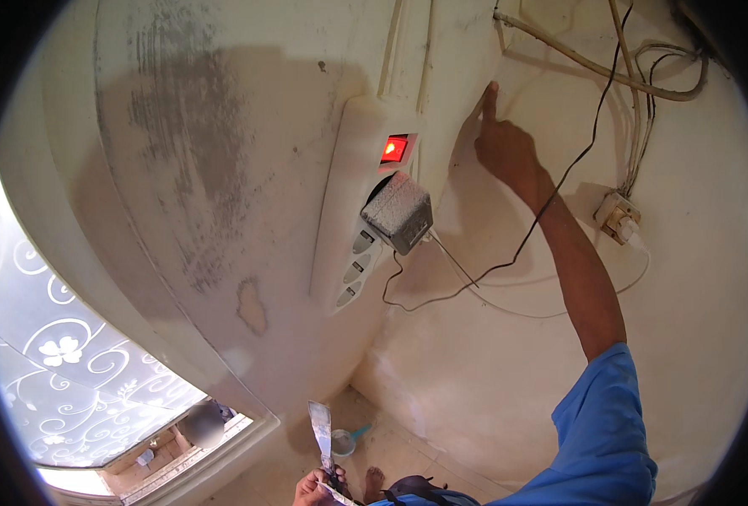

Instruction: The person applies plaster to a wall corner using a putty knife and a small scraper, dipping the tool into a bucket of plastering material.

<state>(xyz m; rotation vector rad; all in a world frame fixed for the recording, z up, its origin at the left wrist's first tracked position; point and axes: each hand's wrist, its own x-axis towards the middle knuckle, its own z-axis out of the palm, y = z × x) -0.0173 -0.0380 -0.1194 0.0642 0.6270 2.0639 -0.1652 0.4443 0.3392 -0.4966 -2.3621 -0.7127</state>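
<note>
My right hand (509,150) is raised to the wall with its index finger stretched out and the other fingers curled. The fingertip is at the pale wall (686,337) close to the inside corner, and whether it presses on it I cannot tell. Low in the view my left hand (311,487) grips a putty knife (321,430) by its dark handle, blade upward and smeared with pale material. A second thin whitish piece (340,496) shows by that hand; its kind is unclear.
A white power strip (340,185) with a lit red switch and a dusty plug adapter (401,215) hangs left of the corner. Loose cables (593,63) and a wall socket (618,221) are at right. A patterned window (62,354) is at left; a blue-handled pan (343,444) lies below.
</note>
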